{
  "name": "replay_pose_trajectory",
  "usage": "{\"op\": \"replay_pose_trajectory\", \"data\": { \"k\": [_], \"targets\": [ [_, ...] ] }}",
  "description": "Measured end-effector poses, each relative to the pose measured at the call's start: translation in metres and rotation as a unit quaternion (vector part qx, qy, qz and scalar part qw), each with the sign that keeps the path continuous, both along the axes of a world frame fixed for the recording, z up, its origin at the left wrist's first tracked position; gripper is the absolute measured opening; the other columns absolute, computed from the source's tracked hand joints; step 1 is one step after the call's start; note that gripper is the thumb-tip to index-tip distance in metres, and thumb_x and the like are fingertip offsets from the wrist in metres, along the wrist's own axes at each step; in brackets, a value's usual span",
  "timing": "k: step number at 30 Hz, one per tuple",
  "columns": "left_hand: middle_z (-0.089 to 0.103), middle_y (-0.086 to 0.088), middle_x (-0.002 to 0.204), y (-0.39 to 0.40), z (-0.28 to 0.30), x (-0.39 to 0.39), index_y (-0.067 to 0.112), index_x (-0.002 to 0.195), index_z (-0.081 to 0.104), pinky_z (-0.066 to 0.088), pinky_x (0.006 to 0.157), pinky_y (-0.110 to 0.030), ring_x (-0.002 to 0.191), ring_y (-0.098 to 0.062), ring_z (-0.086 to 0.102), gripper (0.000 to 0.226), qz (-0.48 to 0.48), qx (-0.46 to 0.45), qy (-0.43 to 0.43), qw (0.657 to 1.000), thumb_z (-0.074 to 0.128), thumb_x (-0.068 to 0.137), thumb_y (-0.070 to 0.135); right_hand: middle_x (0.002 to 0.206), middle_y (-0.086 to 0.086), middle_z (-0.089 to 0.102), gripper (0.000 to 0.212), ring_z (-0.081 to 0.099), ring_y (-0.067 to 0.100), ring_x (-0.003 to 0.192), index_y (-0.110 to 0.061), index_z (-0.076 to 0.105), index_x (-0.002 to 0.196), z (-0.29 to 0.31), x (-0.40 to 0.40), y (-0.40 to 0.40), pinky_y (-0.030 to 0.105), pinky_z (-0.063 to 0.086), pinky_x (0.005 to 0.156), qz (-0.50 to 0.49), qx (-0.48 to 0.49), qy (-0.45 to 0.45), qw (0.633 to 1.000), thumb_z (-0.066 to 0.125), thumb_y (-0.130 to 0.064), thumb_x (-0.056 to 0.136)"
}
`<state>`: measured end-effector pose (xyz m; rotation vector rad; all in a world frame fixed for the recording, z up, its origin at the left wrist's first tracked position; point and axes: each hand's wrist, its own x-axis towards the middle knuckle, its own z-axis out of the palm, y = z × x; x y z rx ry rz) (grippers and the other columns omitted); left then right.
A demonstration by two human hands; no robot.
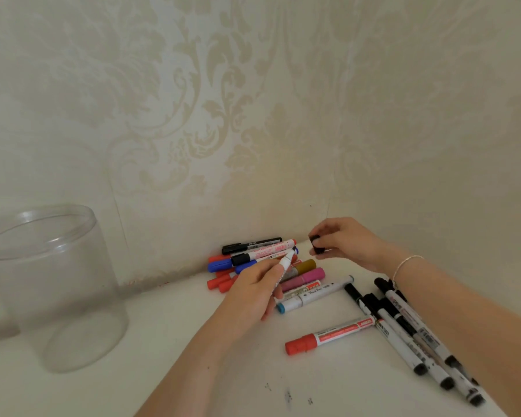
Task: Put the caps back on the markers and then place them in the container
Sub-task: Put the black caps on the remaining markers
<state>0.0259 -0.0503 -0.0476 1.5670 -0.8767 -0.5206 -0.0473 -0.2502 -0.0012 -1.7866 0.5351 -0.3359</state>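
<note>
Meanwhile, the left hand [254, 291] is gripping an uncapped white marker [284, 267] over the bench [163, 341] while the right hand [343, 243] is pinching a black cap [315, 244], the clear container [57, 284] standing well apart at the left.

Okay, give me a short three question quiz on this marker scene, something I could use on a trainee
1. True or false: the clear container already holds markers.
2. What does the right hand pinch? A) black cap B) red marker C) bracelet
3. Fill in: the left hand has its grip on a white ____.

Key: 1 false, it stands empty at the left. 2 A. 3 marker, uncapped tip pointing toward the cap.
</note>
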Motion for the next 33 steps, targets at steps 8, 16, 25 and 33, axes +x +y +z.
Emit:
{"op": "replay_pose_trajectory", "data": {
  "k": [8,16,25,33],
  "targets": [
    [0.053,0.007,0.057,-0.001,-0.001,0.000,0.041,0.098,0.059,0.033,0.040,-0.023,0.045,-0.010,0.040,0.018,0.002,0.003,-0.002,1.000,0.046,0.100,0.030,0.098,0.021,0.069,0.009,0.069,0.036,0.096,-0.002,0.062,0.095,0.016,-0.006,0.031,0.039,0.058,0.084,0.029,0.154,-0.098,0.983,0.060,0.003,0.087],
    [0.051,0.010,0.053,-0.001,-0.002,0.003,0.034,0.105,0.061,0.032,0.041,-0.024,0.044,-0.010,0.038,0.017,0.013,0.003,-0.007,1.000,0.045,0.100,0.029,0.095,0.021,0.070,0.011,0.071,0.033,0.089,-0.002,0.062,0.094,0.018,-0.003,0.047,0.033,0.060,0.074,-0.004,0.133,-0.108,0.985,0.067,0.000,0.083],
    [0.047,0.008,0.056,0.000,0.001,0.003,0.024,0.099,0.064,0.029,0.045,-0.020,0.042,-0.002,0.035,0.020,0.034,-0.016,-0.013,0.999,0.045,0.100,0.031,0.094,0.021,0.072,0.010,0.072,0.029,0.084,-0.002,0.060,0.090,0.015,-0.002,0.063,0.030,0.059,0.072,0.016,0.114,-0.075,0.991,0.067,-0.001,0.083],
    [0.050,0.006,0.056,0.001,-0.003,0.004,0.018,0.091,0.068,0.032,0.047,-0.015,0.043,0.000,0.039,0.027,0.103,-0.074,-0.033,0.991,0.050,0.097,0.037,0.087,0.019,0.073,0.017,0.073,0.027,0.078,0.003,0.062,0.089,0.031,0.005,0.076,0.030,0.060,0.072,-0.003,0.005,-0.068,0.998,0.073,-0.006,0.080]
  ]
}}
